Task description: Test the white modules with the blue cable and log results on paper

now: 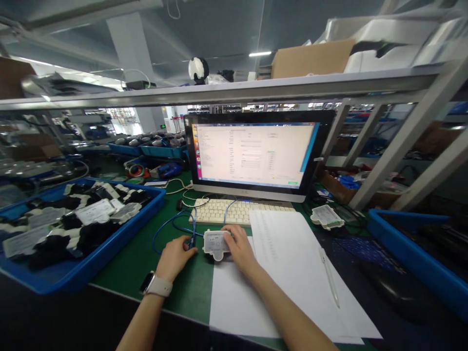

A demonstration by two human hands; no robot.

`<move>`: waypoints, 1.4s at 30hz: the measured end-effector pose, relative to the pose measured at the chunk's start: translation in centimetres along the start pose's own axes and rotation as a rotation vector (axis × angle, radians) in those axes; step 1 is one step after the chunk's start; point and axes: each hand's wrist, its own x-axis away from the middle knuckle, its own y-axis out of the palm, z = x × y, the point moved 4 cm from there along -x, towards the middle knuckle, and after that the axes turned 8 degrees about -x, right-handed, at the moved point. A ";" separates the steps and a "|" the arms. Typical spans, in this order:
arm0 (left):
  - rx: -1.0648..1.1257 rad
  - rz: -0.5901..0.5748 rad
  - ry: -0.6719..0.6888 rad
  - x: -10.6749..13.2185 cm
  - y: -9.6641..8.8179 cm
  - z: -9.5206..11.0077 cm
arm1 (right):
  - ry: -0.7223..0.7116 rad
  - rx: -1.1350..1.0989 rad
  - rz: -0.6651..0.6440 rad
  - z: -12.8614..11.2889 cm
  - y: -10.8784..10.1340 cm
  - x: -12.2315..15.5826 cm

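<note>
Near the middle of the bench lies a small white plastic module (215, 243) with a grey, printed top face. My right hand (237, 246) grips it from its right side, the thumb on top. Just left of it, my left hand (177, 256) pinches the dark plug end of a blue cable (157, 234), with a gap between the plug and the module. A loop of this cable runs back toward the white keyboard (208, 210). Printed paper sheets (288, 292) lie under my right forearm and partly beneath the module.
A blue bin (69, 280) of black and white parts stands at left, another blue bin (413, 248) at right. Behind the keyboard rises a monitor (252, 156). A pen (329, 280) lies on the paper, a mouse (393, 287) beyond it, and a similar module (326, 216) further back.
</note>
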 end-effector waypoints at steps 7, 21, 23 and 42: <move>0.326 -0.076 -0.012 1.2 -1.6 0.9 | -0.007 -0.022 -0.035 0.5 0.3 0.0; 0.428 0.082 0.421 2.0 2.2 5.2 | -0.045 -0.019 -0.044 0.3 0.3 0.0; 0.423 0.116 0.403 1.8 2.1 4.8 | -0.042 -0.021 -0.041 0.2 0.3 0.0; 0.459 0.067 0.408 1.2 1.4 4.3 | -0.034 -0.009 -0.047 -0.3 0.2 0.0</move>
